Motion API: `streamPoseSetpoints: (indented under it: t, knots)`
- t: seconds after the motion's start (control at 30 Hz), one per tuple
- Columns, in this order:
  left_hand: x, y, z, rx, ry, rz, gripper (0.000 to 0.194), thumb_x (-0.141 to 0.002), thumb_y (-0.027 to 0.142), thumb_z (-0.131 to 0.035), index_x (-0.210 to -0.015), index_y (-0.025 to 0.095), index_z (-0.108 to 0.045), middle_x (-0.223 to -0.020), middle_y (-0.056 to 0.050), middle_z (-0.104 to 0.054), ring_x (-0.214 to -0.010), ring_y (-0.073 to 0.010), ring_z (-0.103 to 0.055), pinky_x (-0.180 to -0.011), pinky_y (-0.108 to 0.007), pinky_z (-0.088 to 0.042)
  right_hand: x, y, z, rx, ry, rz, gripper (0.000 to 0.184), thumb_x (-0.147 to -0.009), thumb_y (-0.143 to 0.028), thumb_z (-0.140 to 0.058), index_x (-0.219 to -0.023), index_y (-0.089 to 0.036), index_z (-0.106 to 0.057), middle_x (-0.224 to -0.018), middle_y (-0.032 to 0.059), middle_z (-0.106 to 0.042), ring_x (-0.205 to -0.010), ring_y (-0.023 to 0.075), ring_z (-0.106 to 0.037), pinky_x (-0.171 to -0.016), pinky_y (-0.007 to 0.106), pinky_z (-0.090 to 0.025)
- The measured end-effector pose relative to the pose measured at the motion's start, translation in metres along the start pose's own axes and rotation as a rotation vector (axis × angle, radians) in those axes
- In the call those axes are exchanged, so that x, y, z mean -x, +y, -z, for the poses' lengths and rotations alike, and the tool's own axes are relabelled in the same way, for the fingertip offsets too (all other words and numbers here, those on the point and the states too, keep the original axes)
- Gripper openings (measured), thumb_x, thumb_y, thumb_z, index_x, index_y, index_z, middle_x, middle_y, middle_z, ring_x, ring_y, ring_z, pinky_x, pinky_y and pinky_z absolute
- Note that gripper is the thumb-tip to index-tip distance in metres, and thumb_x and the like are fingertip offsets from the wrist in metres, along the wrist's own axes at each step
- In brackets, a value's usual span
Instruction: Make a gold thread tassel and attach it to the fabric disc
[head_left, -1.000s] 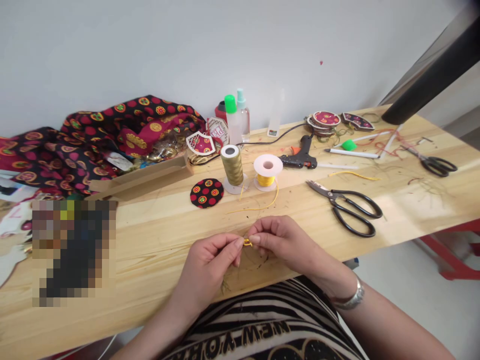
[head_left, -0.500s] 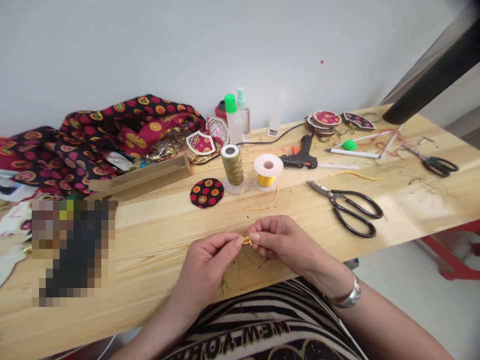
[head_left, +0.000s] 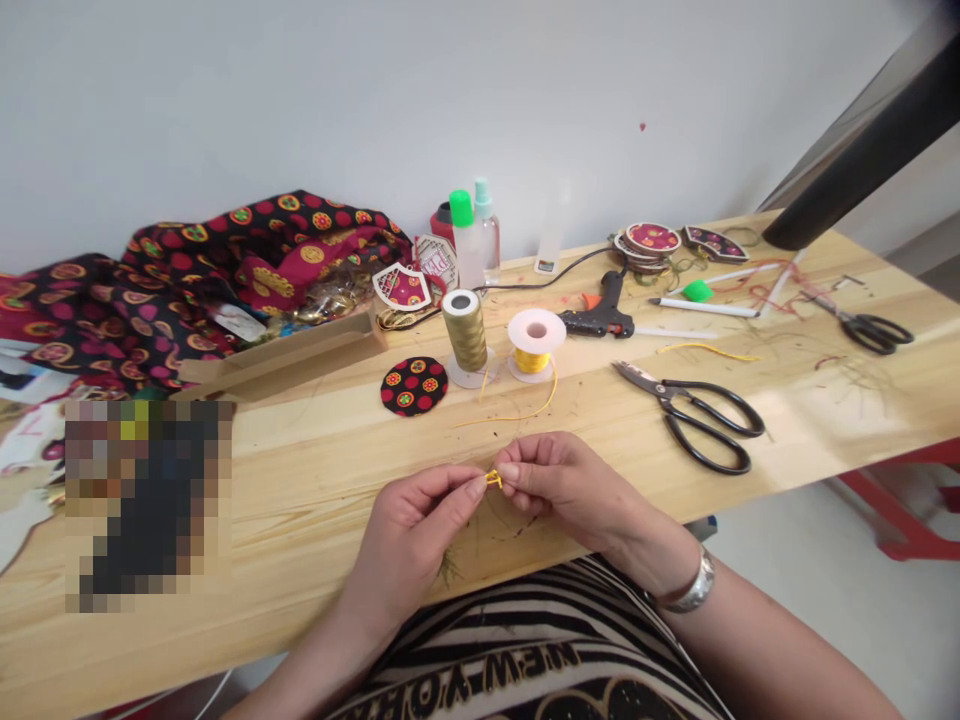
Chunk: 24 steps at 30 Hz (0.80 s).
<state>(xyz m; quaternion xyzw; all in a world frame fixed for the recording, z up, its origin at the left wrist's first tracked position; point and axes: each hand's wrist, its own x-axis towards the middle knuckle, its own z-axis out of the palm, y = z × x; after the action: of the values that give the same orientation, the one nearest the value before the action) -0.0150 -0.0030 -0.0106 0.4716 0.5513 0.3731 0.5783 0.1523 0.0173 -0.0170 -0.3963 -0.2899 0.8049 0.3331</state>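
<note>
Pale wooden desk (head_left: 300, 520); I see small looped yellow cord (head_left: 493, 480), pinched between fingertips of both hands (head_left: 420, 530).

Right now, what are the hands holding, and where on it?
Both hands pinch a small piece of yellow cord, one at each side.

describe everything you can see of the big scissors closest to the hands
The large scissors have short, dark grey metal blades, a visible pivot and two long, wide loop handles that look black-coated. They lie flat on the wooden table, right of the white spool of yellow cord, tips pointing away and left. The blades look nearly closed; the handle loops stand apart. Only the table seems to touch them; neither hand does.
</note>
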Motion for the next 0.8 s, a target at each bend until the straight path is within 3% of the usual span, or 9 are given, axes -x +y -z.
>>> streamPoseSetpoints:
  t: [0.33, 0.53, 0.73, 0.8]
  knots:
    - [0.0006, -0.0007, 0.0004, 0.02, 0.033, 0.007, 0.015, -0.072, 0.028, -0.067, -0.078, 0.018, -0.076, -0.048, 0.005, -0.046, -0.045, -0.0065, -0.03, -0.04, -0.017, -0.026, -0.0005, -0.0003, -0.0004, 0.281, 0.073, 0.178, 0.018, -0.075, -0.03, -0.061, -0.068, -0.014, -0.059, -0.056, -0.0048, -0.048, -0.051, 0.0065, -0.039, -0.051, 0.022, -0.028]
    - [-0.0004, 0.0018, 0.0006, -0.045, 0.017, -0.017, 0.016, -0.073, 0.029, -0.065, -0.077, 0.018, -0.076, -0.049, 0.005, -0.047, -0.046, -0.0068, -0.031, -0.041, -0.018, -0.028, 0.0003, -0.0005, -0.0002, 0.323, 0.052, 0.184, 0.016, -0.079, -0.027, -0.056, -0.07, -0.015, -0.057, -0.057, -0.0052, -0.047, -0.051, 0.0068, -0.039, -0.051, 0.021, -0.029]
    - [-0.0006, 0.0032, 0.0007, -0.071, 0.022, -0.011, 0.019, -0.075, 0.031, -0.063, -0.076, 0.016, -0.075, -0.046, 0.005, -0.043, -0.044, -0.0072, -0.032, -0.04, -0.018, -0.028, 0.0071, -0.0054, -0.0038, 0.728, 0.137, 0.473, 0.012, -0.084, -0.017, -0.052, -0.075, -0.017, -0.06, -0.066, -0.0034, -0.053, -0.064, 0.009, -0.046, -0.06, 0.021, -0.036]
    - [-0.0003, 0.0022, 0.001, -0.053, 0.036, -0.008, 0.019, -0.074, 0.03, -0.064, -0.078, 0.016, -0.075, -0.047, 0.005, -0.044, -0.044, -0.0072, -0.032, -0.04, -0.018, -0.028, 0.0077, -0.0062, -0.0031, 0.752, 0.12, 0.489, 0.015, -0.087, -0.019, -0.05, -0.078, -0.017, -0.061, -0.069, -0.0029, -0.056, -0.066, 0.0093, -0.048, -0.062, 0.021, -0.037]
